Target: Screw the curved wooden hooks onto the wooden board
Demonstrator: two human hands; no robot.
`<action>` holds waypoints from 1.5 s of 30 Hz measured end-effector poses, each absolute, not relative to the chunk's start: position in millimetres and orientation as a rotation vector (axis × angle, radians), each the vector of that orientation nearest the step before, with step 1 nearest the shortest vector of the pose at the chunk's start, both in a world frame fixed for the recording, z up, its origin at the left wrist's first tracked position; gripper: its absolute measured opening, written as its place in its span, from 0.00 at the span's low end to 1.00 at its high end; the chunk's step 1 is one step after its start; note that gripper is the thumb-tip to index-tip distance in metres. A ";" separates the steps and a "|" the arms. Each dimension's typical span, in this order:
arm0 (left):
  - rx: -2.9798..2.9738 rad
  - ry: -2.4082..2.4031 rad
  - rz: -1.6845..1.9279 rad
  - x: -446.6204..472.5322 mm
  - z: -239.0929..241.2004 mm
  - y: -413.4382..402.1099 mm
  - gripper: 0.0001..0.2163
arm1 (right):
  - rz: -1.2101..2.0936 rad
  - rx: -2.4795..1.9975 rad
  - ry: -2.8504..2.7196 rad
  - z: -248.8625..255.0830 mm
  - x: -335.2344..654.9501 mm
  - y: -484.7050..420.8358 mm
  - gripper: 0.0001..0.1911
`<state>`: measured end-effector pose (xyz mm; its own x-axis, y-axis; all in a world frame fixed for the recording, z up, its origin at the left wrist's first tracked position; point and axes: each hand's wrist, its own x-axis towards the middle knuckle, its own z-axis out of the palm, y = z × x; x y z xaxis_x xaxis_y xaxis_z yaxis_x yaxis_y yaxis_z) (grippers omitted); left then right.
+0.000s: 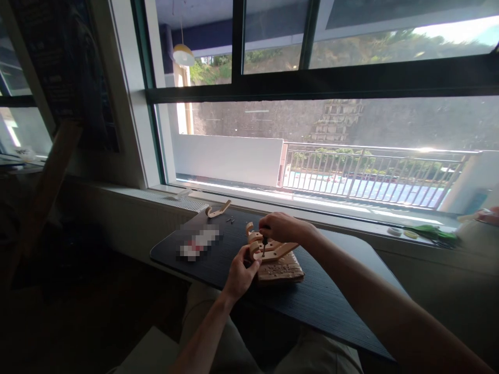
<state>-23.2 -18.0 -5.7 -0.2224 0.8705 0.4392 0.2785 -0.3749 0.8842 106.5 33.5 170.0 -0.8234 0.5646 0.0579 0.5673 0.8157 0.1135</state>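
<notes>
My right hand (275,226) is closed round the handle of a screwdriver (265,241), which points straight down. Its tip meets a pale wooden piece with a curved end (277,254), part of a group of similar wooden pieces with dark holes. With its fingers, my left hand (240,272) grips the curled end of the nearest piece. Beneath lies a brown, rough-surfaced block (281,270), perhaps cardboard. Another curved wooden piece (218,210) rests apart at the table's far left, beside a few small screws (230,220).
The dark table (323,301) stands against the window sill. A blurred white and red item (198,243) lies on its left part. On the sill to the right are a roll of tape (394,231), a yellow ring (410,234) and a green bundle (431,235). A ventilation grille (175,201) runs along the left.
</notes>
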 end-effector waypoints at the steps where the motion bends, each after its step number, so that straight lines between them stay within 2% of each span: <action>1: 1.566 1.367 1.637 -23.3 -5.7 -17.8 0.12 | -0.201 -0.934 -2.959 167.8 106.5 35.6 0.15; 14: 1.546 1.331 1.630 -21.9 -0.8 -20.9 0.12 | -0.183 -1.134 -2.910 171.7 105.7 40.7 0.18; 23: 1.570 1.339 1.626 -22.6 -4.4 -19.3 0.12 | 0.055 -0.815 -2.912 169.1 116.9 44.4 0.13; 35: 1.565 1.359 1.613 -22.9 -5.0 -20.1 0.12 | -0.071 -0.933 -2.822 162.1 107.6 47.9 0.16; 45: 1.580 1.363 1.612 -23.5 -7.5 -17.9 0.12 | -0.001 -0.830 -2.840 168.1 112.4 41.6 0.13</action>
